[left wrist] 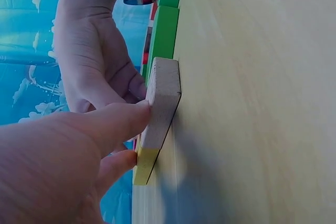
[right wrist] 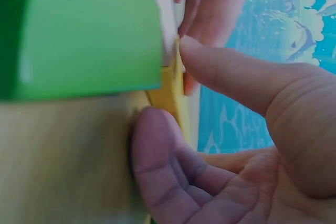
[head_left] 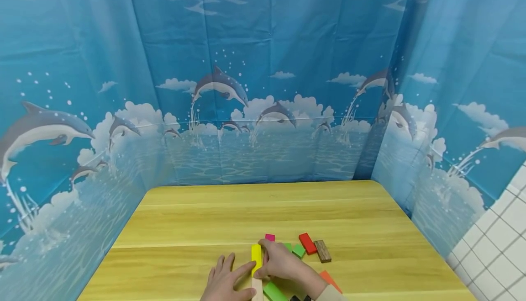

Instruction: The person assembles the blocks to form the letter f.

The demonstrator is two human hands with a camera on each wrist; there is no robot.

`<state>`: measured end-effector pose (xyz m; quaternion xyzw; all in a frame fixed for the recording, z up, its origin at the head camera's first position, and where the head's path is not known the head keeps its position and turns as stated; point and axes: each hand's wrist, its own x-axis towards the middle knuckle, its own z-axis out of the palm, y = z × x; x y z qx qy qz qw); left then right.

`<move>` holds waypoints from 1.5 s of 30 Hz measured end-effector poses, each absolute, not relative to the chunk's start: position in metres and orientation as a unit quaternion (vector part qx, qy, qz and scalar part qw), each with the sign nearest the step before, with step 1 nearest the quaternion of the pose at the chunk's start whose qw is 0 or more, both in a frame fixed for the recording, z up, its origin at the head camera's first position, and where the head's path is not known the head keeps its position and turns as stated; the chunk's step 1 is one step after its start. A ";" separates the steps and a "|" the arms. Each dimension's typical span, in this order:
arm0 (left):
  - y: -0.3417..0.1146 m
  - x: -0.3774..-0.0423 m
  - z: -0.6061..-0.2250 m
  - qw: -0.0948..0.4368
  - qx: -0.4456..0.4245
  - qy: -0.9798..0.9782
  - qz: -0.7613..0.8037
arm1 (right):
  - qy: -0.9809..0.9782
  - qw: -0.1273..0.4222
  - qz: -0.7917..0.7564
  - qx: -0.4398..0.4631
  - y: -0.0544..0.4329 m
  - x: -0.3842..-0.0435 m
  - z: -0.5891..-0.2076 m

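A yellow block (head_left: 256, 254) lies end to end with a pale wooden block (head_left: 257, 288) near the table's front edge. My right hand (head_left: 281, 261) pinches the yellow block, thumb at its near end and a finger by the far end. From the left side, my left hand (head_left: 226, 280) lies with fingers spread; its index fingertip touches the yellow block and its thumb tip rests against the pale one. In the left wrist view, a green block (left wrist: 164, 32) stands past the pale block's end. Close to the right wrist camera, a green block (right wrist: 94, 35) covers part of the pale block.
Right of the hands lie a red block (head_left: 307, 244), a brown wood-grain block (head_left: 322, 251), a small green block (head_left: 298, 250) and an orange block (head_left: 330, 281). A magenta block (head_left: 270, 237) sits beyond the right hand. Dolphin-print curtains (head_left: 263, 155) hang around the wooden table (head_left: 185, 219).
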<state>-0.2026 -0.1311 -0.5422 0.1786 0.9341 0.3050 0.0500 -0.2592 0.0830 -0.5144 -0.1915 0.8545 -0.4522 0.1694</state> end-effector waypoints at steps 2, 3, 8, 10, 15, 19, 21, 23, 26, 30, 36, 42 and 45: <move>-0.131 -0.202 -0.542 0.050 0.179 0.934 0.305 | 0.850 0.178 -0.457 -0.190 0.085 -0.260 -0.512; -0.131 -0.202 -0.542 0.049 0.179 0.934 0.306 | 0.848 0.182 -0.460 -0.191 0.086 -0.260 -0.510; -0.133 -0.200 -0.545 0.044 0.184 0.932 0.310 | 0.843 0.185 -0.463 -0.204 0.092 -0.258 -0.499; -0.134 -0.200 -0.546 0.042 0.188 0.931 0.311 | 0.846 0.177 -0.454 -0.217 0.095 -0.257 -0.497; -0.136 -0.200 -0.544 0.045 0.199 0.925 0.321 | 0.855 0.150 -0.434 -0.242 0.103 -0.256 -0.494; -0.136 -0.203 -0.540 0.049 0.202 0.926 0.316 | 0.865 0.133 -0.413 -0.251 0.109 -0.253 -0.492; -0.136 -0.204 -0.537 0.055 0.204 0.927 0.309 | 0.869 0.134 -0.406 -0.249 0.112 -0.249 -0.491; -0.135 -0.206 -0.536 0.061 0.209 0.929 0.300 | 0.871 0.143 -0.404 -0.242 0.115 -0.245 -0.490; -0.135 -0.209 -0.535 0.069 0.224 0.927 0.292 | 0.869 0.151 -0.404 -0.241 0.119 -0.238 -0.492; -0.132 -0.212 -0.535 0.075 0.251 0.922 0.285 | 0.871 0.155 -0.399 -0.242 0.121 -0.228 -0.497; -0.128 -0.213 -0.532 0.097 0.265 0.921 0.267 | 0.883 0.181 -0.370 -0.223 0.118 -0.220 -0.504; -0.125 -0.217 -0.532 0.114 0.271 0.923 0.247 | 0.907 0.174 -0.324 -0.206 0.112 -0.214 -0.506; -0.125 -0.218 -0.533 0.120 0.273 0.922 0.248 | 0.914 0.168 -0.307 -0.205 0.111 -0.212 -0.505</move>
